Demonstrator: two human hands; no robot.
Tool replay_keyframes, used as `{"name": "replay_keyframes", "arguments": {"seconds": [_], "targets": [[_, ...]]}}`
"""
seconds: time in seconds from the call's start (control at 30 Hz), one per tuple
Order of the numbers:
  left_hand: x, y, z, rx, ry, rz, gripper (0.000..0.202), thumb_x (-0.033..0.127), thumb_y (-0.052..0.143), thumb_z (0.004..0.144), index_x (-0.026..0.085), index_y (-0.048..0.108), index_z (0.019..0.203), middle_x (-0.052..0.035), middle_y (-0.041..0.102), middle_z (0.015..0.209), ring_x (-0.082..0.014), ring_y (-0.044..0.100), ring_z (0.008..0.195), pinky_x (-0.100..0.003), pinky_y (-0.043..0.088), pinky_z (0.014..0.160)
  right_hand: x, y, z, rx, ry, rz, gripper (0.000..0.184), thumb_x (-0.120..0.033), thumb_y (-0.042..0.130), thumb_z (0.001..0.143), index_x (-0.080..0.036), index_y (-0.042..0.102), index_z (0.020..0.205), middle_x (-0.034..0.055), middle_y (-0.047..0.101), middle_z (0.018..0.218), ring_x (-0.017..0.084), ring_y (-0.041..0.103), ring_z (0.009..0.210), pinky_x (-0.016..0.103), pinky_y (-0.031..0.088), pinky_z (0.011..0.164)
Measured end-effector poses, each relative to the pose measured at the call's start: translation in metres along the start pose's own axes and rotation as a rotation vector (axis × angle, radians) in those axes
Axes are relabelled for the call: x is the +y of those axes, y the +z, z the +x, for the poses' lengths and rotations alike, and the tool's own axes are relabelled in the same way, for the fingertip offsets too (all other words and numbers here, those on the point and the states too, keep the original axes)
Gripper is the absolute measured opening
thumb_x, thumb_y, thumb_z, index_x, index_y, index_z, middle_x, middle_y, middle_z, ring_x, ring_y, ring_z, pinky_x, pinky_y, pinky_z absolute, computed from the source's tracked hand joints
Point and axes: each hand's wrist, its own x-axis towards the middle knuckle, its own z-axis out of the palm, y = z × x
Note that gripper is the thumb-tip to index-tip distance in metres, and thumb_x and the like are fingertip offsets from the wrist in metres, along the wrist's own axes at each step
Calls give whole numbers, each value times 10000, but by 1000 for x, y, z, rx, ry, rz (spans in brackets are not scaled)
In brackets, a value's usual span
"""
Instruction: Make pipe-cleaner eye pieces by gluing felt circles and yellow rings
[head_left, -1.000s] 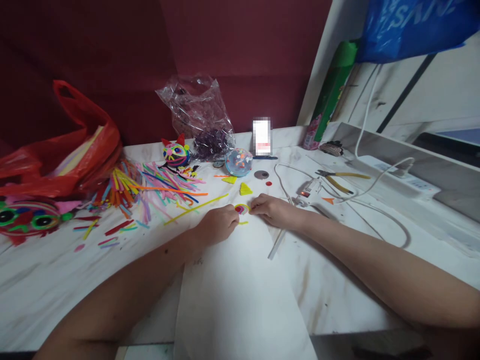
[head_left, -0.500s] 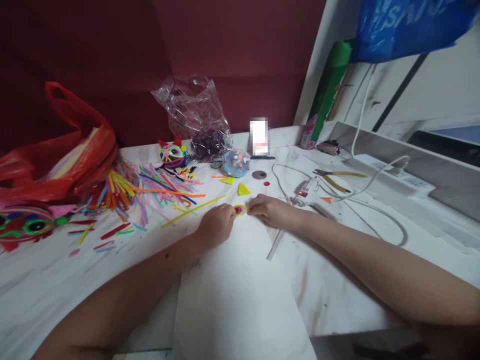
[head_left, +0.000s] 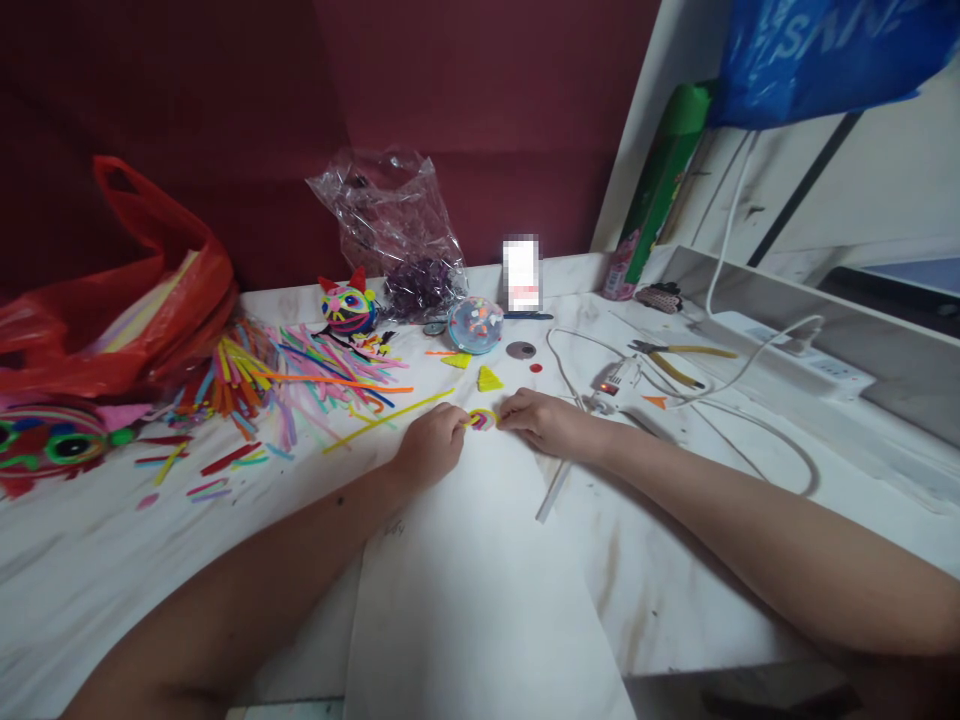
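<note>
The white marbled bench [head_left: 112, 560] spans the whole view, with a dark red wall along its far edge. A long white paper sheet [head_left: 472, 600] lies from the near edge towards the middle. At the left edge slumps a crumpled red plastic bag [head_left: 127, 310] with pale sheets inside. A clear crinkled plastic bag holding purple bits [head_left: 390, 225] stands at the far edge. Between these 2 bags spreads a loose heap of thin coloured craft strips [head_left: 300, 375] in pink, yellow, orange and blue.

The person's left hand [head_left: 433, 447] and right hand [head_left: 541, 420] meet near the middle of the bench, at the far end of the sheet, both arms reaching in from the near edge.

Beyond them, near the far edge, sit a round multicoloured striped cat head with red ears [head_left: 347, 307] and a clear dome filled with coloured bits [head_left: 475, 325]. Pliers with yellow handles [head_left: 679, 358] lie towards the right edge among white cables. A yellow felt triangle [head_left: 489, 380] lies just beyond the hands.

Smallest is the small coil of yellow and pink strips [head_left: 482, 419]. Each hand is curled and pinches it with its fingertips, the left hand from the left and the right hand from the right.
</note>
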Motion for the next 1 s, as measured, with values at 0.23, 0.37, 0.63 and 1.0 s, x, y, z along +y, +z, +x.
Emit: {"name": "replay_keyframes", "arguments": {"seconds": [0.23, 0.37, 0.63, 1.0], "targets": [[1, -1, 0, -21, 33, -16, 150, 124, 460, 807, 176, 558, 706, -25, 592, 735, -146, 563, 717, -251, 420, 667, -1, 0, 0, -4, -4, -30, 278, -70, 462, 863, -166, 709, 948, 116, 669, 952, 189, 561, 849, 301, 493, 732], [1, 0, 0, -3, 46, -52, 174, 171, 458, 828, 174, 557, 685, -16, 577, 697, -140, 554, 695, -250, 406, 655, -1, 0, 0, -1, -11, -43, 277, -73, 458, 867, -152, 708, 958, 122, 670, 955, 191, 560, 846, 303, 495, 729], [0, 2, 0, 29, 102, -10, 177, 116, 451, 785, 179, 511, 631, -34, 585, 686, -151, 541, 702, -266, 407, 671, -10, -5, 2, -58, 2, -81, 274, -76, 451, 870, -141, 701, 961, 123, 671, 940, 204, 549, 856, 314, 497, 735], [1, -1, 1, 106, 86, -78, 138, 106, 493, 762, 176, 531, 648, -18, 583, 676, -138, 541, 676, -250, 416, 657, 2, 6, -3, 235, 655, 465, 247, -210, 465, 867, -181, 682, 982, 42, 716, 856, 142, 647, 755, 290, 528, 728]]}}
